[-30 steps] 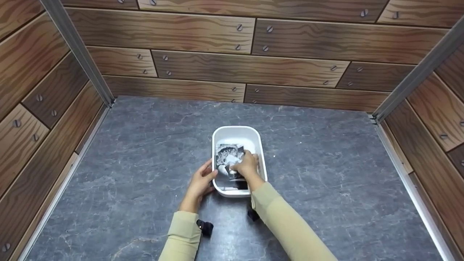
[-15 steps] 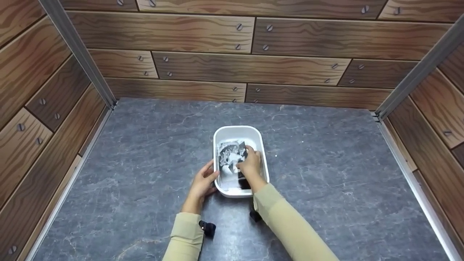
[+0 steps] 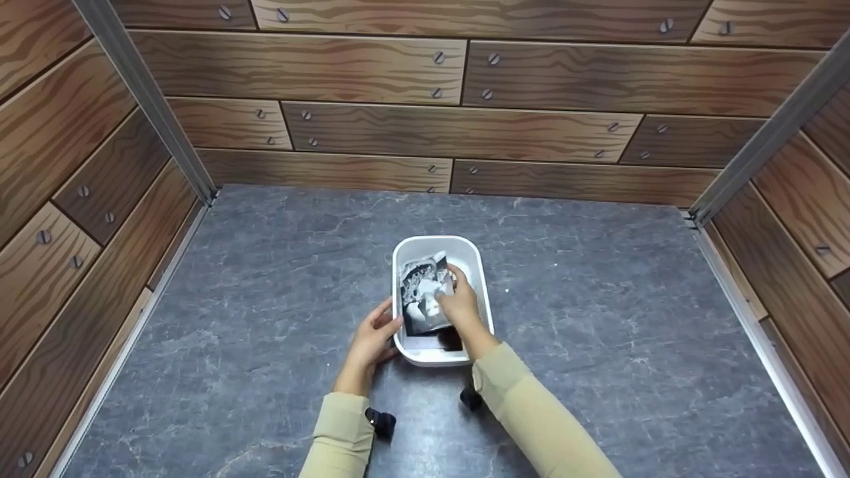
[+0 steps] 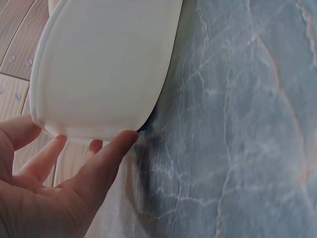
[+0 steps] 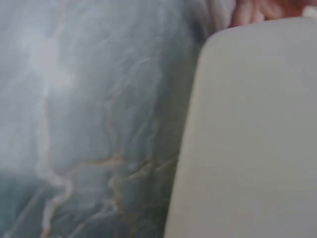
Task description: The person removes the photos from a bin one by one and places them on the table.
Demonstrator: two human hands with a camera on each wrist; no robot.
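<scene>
I see a white plastic tub (image 3: 438, 249) just below the middle of the head frame, on the grey marbled tabletop (image 3: 597, 318). Inside it lies a black-and-white printed sheet or packet (image 3: 422, 295); I cannot read what it is. It sits propped at an angle, its upper edge toward the far end of the tub and its lower edge over a dark patch near the closer wall. I judge the work partly done: the sheet is within the tub's walls but not lying flat on the bottom, and fingers are on it.

My right hand (image 3: 458, 302) reaches into the tub from the lower right. Its fingers are bent down onto the sheet's right side, and I read that as a light pinch on its edge, though the thumb is hidden from the head view. The right wrist view shows only blurred tabletop and a pale tub wall (image 5: 252, 139).

My left hand (image 3: 373, 335) steadies the tub from the left. In the left wrist view the left hand (image 4: 44, 188) is mostly spread, fingertips (image 4: 128, 136) touching the rounded outer wall (image 4: 106, 64) near its base, with no curl round the rim.

Wood-pattern panels (image 3: 372, 126) fill the top and sides of the frame.
</scene>
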